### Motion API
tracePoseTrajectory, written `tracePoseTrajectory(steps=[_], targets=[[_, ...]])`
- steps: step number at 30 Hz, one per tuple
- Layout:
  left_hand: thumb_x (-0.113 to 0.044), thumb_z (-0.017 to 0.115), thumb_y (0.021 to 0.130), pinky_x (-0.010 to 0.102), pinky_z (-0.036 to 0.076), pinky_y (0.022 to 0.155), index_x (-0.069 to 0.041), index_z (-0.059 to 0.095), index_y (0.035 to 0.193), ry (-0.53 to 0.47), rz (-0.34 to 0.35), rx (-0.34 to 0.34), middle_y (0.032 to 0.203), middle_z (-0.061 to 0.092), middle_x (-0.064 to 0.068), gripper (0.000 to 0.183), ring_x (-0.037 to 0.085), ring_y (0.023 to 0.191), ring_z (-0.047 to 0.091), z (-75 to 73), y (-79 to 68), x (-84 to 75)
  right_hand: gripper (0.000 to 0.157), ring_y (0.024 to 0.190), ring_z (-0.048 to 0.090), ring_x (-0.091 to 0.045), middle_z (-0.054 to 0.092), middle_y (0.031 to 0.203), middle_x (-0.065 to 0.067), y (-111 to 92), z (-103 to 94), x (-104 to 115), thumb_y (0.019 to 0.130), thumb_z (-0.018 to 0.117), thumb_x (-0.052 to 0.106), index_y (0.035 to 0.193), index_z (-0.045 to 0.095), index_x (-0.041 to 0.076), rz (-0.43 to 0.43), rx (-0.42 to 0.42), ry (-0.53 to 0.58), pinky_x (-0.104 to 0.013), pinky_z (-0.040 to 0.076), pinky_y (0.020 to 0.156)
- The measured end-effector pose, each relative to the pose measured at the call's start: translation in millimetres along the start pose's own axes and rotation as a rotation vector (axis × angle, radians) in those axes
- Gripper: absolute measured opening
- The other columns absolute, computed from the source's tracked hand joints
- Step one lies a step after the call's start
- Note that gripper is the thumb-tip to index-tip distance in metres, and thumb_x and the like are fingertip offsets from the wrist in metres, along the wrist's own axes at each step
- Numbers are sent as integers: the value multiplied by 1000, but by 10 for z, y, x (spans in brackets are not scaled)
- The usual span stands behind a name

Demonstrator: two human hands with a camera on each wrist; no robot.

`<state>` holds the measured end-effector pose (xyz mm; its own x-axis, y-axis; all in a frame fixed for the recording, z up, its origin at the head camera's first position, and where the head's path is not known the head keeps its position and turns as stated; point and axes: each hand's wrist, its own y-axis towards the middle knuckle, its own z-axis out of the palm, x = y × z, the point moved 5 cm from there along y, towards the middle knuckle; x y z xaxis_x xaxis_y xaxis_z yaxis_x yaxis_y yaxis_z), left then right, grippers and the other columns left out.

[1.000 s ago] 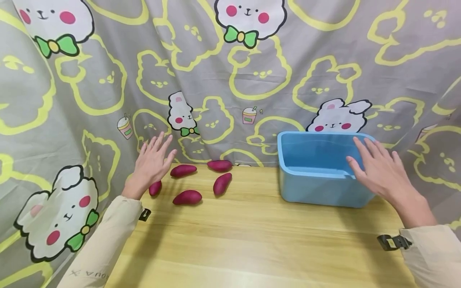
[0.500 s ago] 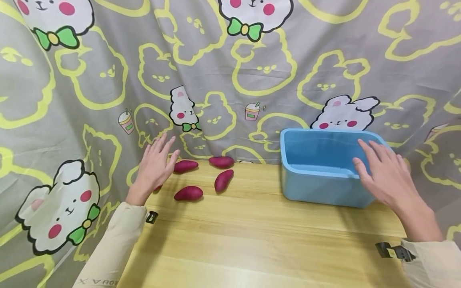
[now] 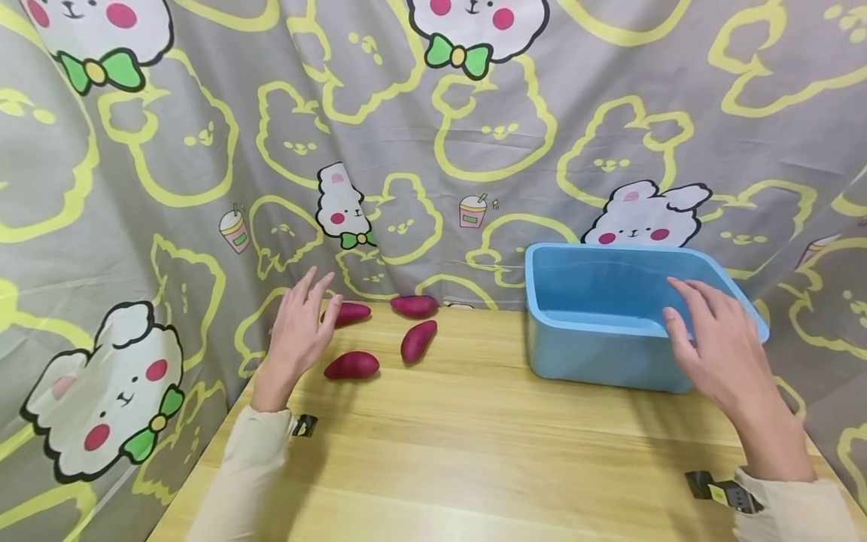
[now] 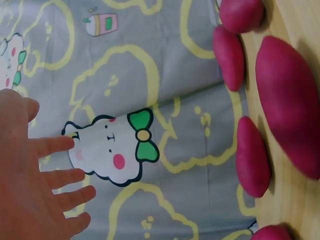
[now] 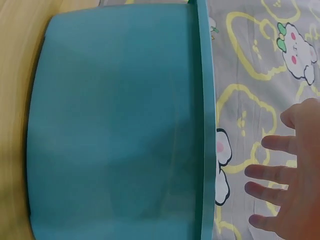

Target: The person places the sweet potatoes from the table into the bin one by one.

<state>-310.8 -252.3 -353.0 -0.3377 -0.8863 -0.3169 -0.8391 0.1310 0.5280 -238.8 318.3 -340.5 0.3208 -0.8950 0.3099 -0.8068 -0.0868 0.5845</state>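
Observation:
Several purple sweet potatoes lie on the left part of the table, among them a front one (image 3: 352,365), one slanting at the right of the group (image 3: 418,342) and one by the curtain (image 3: 415,306). My left hand (image 3: 296,331) hovers at their left side with fingers spread, holding nothing; it partly covers the back left sweet potato (image 3: 354,314). In the left wrist view a large sweet potato (image 4: 287,105) is nearest. My right hand (image 3: 728,350), fingers loosely extended, hovers over the right end of a blue plastic bin (image 3: 603,357). No sweet potato shows in the bin's visible interior.
A grey curtain (image 3: 400,113) with rabbit and yellow outline prints hangs behind and on both sides of the wooden table (image 3: 460,452). The bin's high walls stand at the back right, close to the curtain.
My left hand has shifted slightly right and toward me, now hiding the leftmost sweet potato. My right hand has moved a little, its fingers bending somewhat more. The sweet potatoes and bin stay put.

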Motion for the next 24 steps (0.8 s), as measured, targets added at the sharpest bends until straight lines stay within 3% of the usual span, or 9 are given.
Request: tracePoseTrajectory(steps=[7,16,24], targets=[[-46,40,110,66,22,115,-11,51,150,-64,-51,-27,162,34,19,55,50,144,33,96,-106,-16,50,135,35,-55,44,149,-29,-37,23,79,106,47,23,153,46,6,29,-49,49,-75,18,111],[-39,44,110,65,26,114,-6,59,141,-143,-52,-83,154,44,23,48,46,143,36,213,-232,-35,48,136,35,-55,43,149,-29,-114,84,56,107,45,24,151,48,4,95,-81,95,-72,18,113],[-41,42,110,66,26,113,-7,58,142,-197,-135,-36,156,41,19,49,43,145,35,339,-376,22,42,131,38,-54,47,145,-29,-198,296,35,107,47,19,144,53,0,67,-118,150,-68,21,114]])
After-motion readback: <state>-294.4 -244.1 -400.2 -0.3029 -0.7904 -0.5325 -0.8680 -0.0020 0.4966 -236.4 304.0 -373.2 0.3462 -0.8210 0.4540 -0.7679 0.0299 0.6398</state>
